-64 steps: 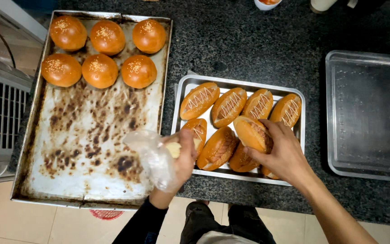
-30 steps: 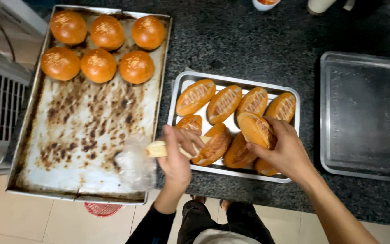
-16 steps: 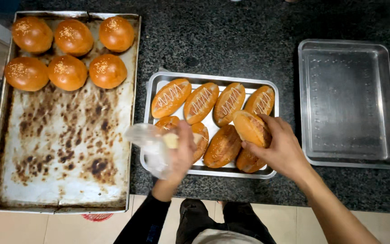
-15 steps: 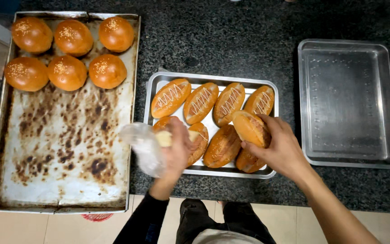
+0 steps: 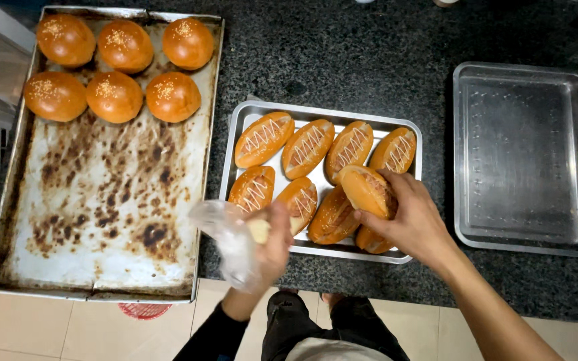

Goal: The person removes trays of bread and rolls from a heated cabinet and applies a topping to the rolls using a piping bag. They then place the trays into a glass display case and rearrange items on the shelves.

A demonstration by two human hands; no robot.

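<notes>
- Gripping a clear plastic piping bag of pale cream, the left hand is closed around it just over the near edge of the small steel tray.
- Its nozzle end sits beside an oval bun already striped with white zigzags.
- The right hand is curled around a plain oval bun, holding it tilted above the tray's near right corner (no icing shows on that bun).
- Four more striped buns lie along the tray's far row.
- To the left lies a large scorched baking sheet with six round seeded buns at its far end.
- To the right, apart, lies a bare steel tray on the dark speckled counter.
</notes>
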